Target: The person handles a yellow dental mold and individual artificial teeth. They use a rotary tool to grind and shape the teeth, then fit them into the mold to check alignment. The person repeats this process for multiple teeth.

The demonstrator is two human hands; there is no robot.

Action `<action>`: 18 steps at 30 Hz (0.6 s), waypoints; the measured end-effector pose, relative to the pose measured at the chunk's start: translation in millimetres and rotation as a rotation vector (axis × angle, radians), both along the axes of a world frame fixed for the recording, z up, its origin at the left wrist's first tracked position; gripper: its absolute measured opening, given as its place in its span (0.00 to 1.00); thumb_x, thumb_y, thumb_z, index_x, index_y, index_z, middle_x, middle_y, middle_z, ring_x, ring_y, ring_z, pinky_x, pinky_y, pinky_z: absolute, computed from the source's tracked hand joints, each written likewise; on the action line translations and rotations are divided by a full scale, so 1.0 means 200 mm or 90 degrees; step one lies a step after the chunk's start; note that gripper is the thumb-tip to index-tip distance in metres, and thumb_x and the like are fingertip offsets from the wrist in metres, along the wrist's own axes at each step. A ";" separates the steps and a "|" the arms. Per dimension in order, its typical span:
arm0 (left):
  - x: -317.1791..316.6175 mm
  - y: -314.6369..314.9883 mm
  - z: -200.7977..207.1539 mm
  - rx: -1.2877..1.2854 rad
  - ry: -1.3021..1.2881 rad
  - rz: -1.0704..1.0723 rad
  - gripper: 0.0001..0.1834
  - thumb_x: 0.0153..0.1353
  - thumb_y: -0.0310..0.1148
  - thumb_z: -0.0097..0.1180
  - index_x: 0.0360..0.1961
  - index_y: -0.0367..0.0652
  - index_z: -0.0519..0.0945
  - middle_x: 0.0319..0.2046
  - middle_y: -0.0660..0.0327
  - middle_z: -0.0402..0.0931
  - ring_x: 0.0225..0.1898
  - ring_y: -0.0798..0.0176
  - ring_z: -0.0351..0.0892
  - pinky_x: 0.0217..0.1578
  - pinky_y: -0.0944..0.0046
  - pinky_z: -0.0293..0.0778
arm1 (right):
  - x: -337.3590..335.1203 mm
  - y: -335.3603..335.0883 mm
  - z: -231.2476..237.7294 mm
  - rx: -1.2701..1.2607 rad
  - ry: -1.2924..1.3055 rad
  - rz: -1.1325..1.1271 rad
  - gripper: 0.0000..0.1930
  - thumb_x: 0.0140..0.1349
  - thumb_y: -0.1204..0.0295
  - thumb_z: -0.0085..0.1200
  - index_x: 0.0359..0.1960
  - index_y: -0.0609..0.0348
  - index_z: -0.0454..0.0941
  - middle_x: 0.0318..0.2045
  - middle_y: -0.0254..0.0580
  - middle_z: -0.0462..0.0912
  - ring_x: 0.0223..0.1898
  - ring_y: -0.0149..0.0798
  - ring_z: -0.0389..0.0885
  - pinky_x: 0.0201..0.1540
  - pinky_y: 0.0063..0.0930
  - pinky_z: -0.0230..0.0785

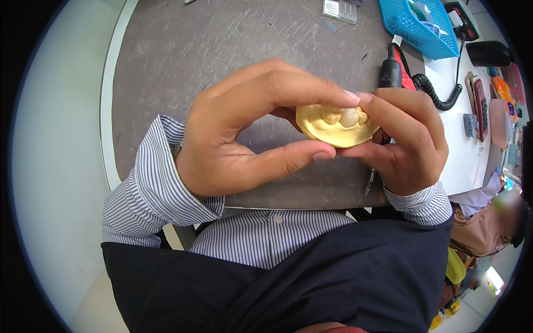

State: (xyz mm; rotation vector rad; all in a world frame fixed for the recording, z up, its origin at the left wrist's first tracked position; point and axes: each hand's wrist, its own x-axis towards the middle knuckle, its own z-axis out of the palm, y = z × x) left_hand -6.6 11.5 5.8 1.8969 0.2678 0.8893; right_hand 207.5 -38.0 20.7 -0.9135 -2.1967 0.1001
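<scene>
A yellow plaster dental model [336,132] is held up above the table between both my hands. It carries a few teeth, and one of them, a paler whitish tooth [349,117], stands out from the yellow ones. My left hand [250,127] grips the model from the left, thumb along its lower edge and index finger over the top. From the right, my right hand [408,133] pinches it with the thumb below and the index fingertip near the teeth. The two index fingertips meet at the model's upper edge. Its back side is hidden.
A dark, scratched work mat [183,72] covers the table. A black handpiece [391,72] with a coiled cord [444,100] lies beyond my right hand. At the far right stands a blue basket [408,30]; a small clear case [340,10] lies left of it. Another person sits at right.
</scene>
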 end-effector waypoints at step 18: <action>0.02 -0.03 0.00 -0.106 -0.023 0.022 0.24 0.49 0.23 0.60 0.48 0.34 0.67 0.40 0.54 0.69 0.43 0.63 0.72 0.48 0.66 0.67 | -0.01 -0.01 0.02 -0.018 -0.008 -0.024 0.25 0.42 0.64 0.63 0.40 0.66 0.72 0.33 0.46 0.76 0.31 0.37 0.76 0.29 0.24 0.69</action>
